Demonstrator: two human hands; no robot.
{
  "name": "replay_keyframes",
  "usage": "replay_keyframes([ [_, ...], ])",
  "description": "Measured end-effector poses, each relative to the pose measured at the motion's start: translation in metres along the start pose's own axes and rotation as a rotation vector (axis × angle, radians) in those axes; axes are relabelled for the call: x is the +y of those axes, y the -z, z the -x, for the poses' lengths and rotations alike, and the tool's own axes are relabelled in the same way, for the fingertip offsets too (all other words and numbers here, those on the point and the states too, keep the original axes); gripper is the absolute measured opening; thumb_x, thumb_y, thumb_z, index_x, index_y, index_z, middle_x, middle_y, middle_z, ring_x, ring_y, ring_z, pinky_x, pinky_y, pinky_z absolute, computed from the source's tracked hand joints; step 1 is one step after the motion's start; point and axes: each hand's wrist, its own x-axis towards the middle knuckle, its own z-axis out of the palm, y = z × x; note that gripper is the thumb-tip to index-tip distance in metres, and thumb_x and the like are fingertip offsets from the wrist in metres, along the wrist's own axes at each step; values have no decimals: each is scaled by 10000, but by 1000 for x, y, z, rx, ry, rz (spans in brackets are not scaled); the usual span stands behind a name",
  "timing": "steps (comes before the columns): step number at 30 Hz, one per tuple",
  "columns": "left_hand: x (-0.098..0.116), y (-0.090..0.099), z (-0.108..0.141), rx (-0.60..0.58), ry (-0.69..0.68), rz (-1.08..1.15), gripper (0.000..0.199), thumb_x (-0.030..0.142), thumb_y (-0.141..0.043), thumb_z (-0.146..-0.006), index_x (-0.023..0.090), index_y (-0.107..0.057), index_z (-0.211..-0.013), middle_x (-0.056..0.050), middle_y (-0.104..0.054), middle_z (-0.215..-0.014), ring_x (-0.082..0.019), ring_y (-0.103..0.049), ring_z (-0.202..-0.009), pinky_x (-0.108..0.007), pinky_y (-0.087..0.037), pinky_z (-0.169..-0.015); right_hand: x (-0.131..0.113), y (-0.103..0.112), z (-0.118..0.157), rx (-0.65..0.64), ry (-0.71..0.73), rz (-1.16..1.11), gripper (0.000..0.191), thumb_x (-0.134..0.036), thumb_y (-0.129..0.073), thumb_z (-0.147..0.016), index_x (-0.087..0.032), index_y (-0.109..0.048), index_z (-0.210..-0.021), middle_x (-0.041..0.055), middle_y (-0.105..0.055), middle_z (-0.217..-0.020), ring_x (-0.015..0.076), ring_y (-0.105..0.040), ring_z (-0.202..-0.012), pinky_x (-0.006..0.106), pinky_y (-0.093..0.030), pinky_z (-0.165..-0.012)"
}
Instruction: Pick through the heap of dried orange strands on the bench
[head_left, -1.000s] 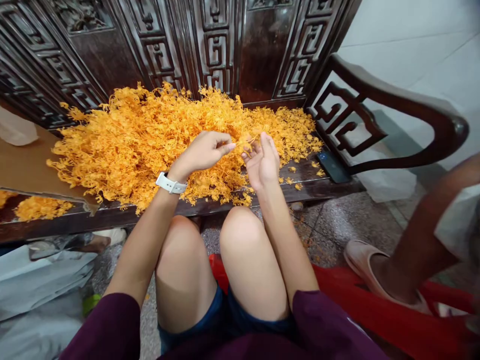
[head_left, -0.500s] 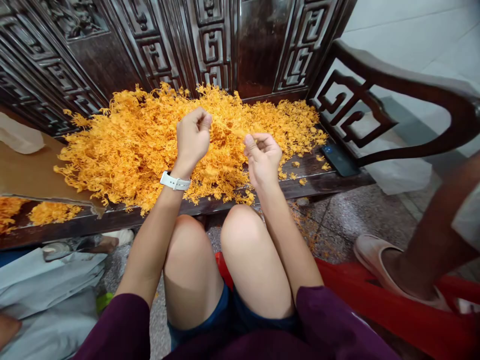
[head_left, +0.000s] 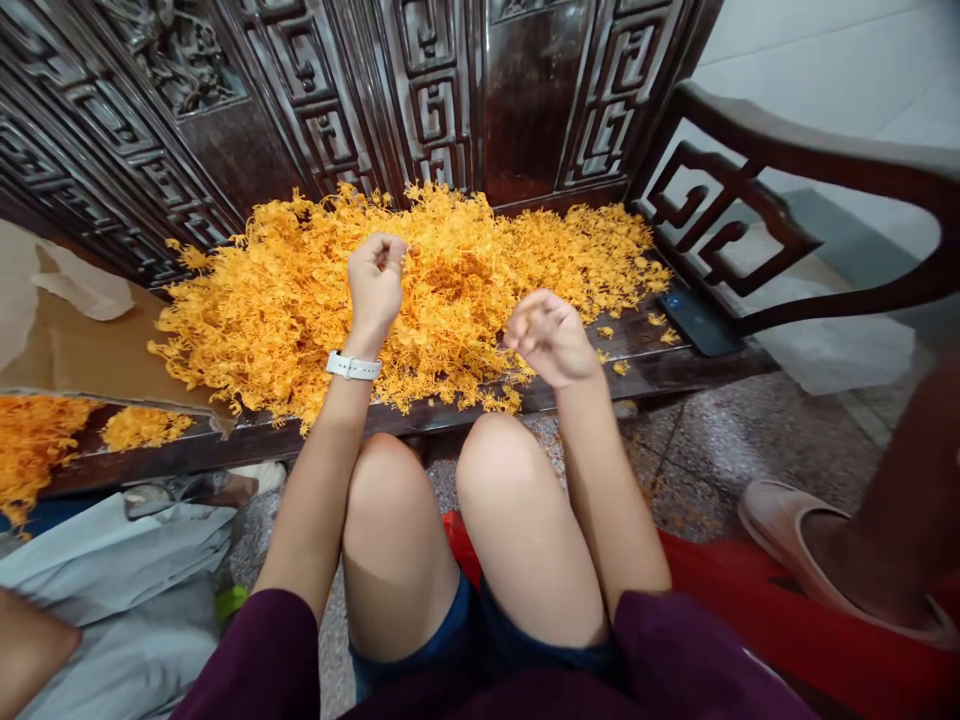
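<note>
A big heap of orange, spidery, plastic-looking pieces (head_left: 292,290) covers the dark wooden bench seat. Over the middle of this heap is my left hand (head_left: 375,282), its fingers closed in a pinch, with a white watch strap (head_left: 354,366) on the wrist. Whatever sits in that pinch is too small to make out against the orange. Further right, above the heap's front edge, my right hand (head_left: 551,335) has loosely curled fingers, somewhat apart and slightly blurred. Nothing clear shows in it.
A phone (head_left: 701,322) lies at the bench's right end by the carved armrest (head_left: 795,170). Cardboard (head_left: 120,350) and smaller orange piles (head_left: 146,428) are on the left. A person's grey clothing (head_left: 150,590) shows at lower left, another's shoe (head_left: 795,540) at right.
My right hand has moved right and down in the picture, away from my left, and its pinch has loosened. My left hand stays pinched. The whole view has shifted slightly.
</note>
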Motion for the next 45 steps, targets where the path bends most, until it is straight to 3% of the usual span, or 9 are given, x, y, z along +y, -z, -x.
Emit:
replay_keyframes([
  [3, 19, -6, 5, -79, -16, 20, 320, 476, -554, -1026, 235, -606, -822, -42, -683, -820, -160, -616, -763, -312, -477, -707, 29, 3, -13, 324, -36, -287, 557, -766, -644, -843, -234, -704, -998, 56, -761, -950, 162, -657, -751, 319, -576, -679],
  [7, 35, -12, 13, -201, -104, 59, 265, 426, -611, -1002, 232, -642, -824, -27, -681, -782, -163, -619, -740, -317, -485, -709, 33, -9, -19, 333, -188, -371, 628, -796, -639, -821, -224, -666, -1078, 50, -752, -967, 147, -650, -717, 299, -574, -655],
  [14, 43, -19, 22, -411, -345, -141, 202, 404, -678, -972, 254, -759, -862, -21, -809, -887, -205, -700, -845, -401, -481, -886, 22, -28, -21, 465, -22, -161, 460, -652, -796, -786, -265, -623, -964, 8, -733, -928, 126, -639, -698, 269, -542, -636],
  [20, 35, -12, 19, -348, -319, -231, 162, 334, -687, -946, 254, -745, -817, -29, -801, -854, -223, -682, -807, -412, -475, -851, 24, -16, -18, 614, 85, -113, 346, -500, -810, -815, -242, -587, -761, -28, -623, -726, 94, -523, -599, 237, -442, -553],
  [30, 19, -10, 14, -39, -50, -167, 130, 175, -691, -871, 225, -695, -752, -7, -730, -740, -176, -668, -721, -331, -488, -729, -21, -39, 8, -295, 75, 225, 351, -469, -750, -925, -199, -681, -712, -6, -617, -662, 108, -539, -614, 255, -449, -603],
  [36, 2, -1, 11, 22, 5, -140, 169, 296, -692, -924, 230, -677, -769, -24, -744, -763, -176, -690, -742, -332, -550, -737, -58, -32, 19, -1084, -92, 193, 139, -310, -824, -869, -172, -834, -877, 121, -779, -809, 206, -727, -768, 335, -571, -748],
  [38, 5, -2, 12, -17, -37, -114, 147, 322, -688, -939, 240, -703, -818, -31, -770, -818, -184, -715, -791, -344, -572, -778, -44, -27, 15, -961, -109, 121, 196, -378, -844, -845, -183, -830, -848, 107, -769, -767, 197, -714, -718, 330, -563, -701],
  [42, 16, -5, 15, -60, -112, -128, 114, 302, -696, -947, 245, -741, -858, -33, -792, -873, -199, -729, -859, -377, -570, -850, 3, -18, -3, -27, 36, -209, 458, -717, -688, -852, -262, -734, -810, -47, -500, -552, 120, -403, -493, 279, -408, -516],
  [45, 21, -4, 17, -95, -186, -164, 103, 285, -712, -943, 260, -760, -855, -33, -804, -909, -214, -720, -903, -409, -550, -896, 18, -13, -14, 255, -4, -249, 538, -784, -555, -881, -277, -718, -960, -49, -479, -601, 141, -375, -518, 295, -379, -518],
])
